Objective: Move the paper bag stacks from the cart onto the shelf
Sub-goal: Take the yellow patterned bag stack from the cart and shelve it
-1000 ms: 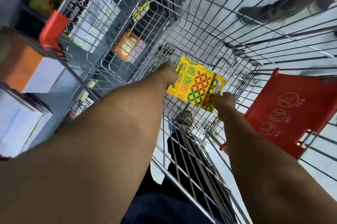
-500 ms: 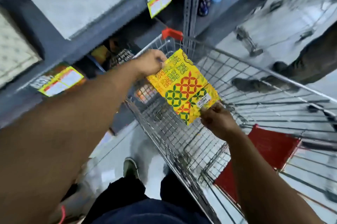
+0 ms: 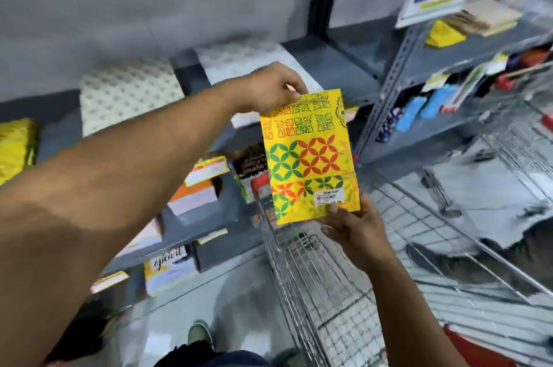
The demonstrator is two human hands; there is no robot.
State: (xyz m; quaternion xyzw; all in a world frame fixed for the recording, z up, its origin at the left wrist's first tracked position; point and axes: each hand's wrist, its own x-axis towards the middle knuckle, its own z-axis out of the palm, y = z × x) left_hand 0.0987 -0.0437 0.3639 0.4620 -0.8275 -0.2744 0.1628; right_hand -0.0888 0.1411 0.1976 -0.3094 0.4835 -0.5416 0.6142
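A yellow paper bag stack [image 3: 309,154] printed with red and green flower patterns hangs upright in the air above the wire cart [image 3: 302,265]. My left hand [image 3: 270,87] pinches its top edge near the handle. My right hand [image 3: 351,224] grips its bottom right corner, beside a white price sticker. The bag stack sits in front of the grey shelf [image 3: 338,64], roughly level with the shelf's front edge. The part of the cart basket I can see holds nothing.
White dotted stacks [image 3: 128,91] and another white stack [image 3: 239,58] lie on the shelf, with a yellow stack [image 3: 15,145] at far left. Lower shelves hold boxed goods and price tags. A second shelving unit [image 3: 443,73] stands right. A red child seat flap [image 3: 478,345] shows bottom right.
Both hands lifted the bag stack out of the cart basket and up toward the shelf, turning it upright. My view rose from the cart to the shelving.
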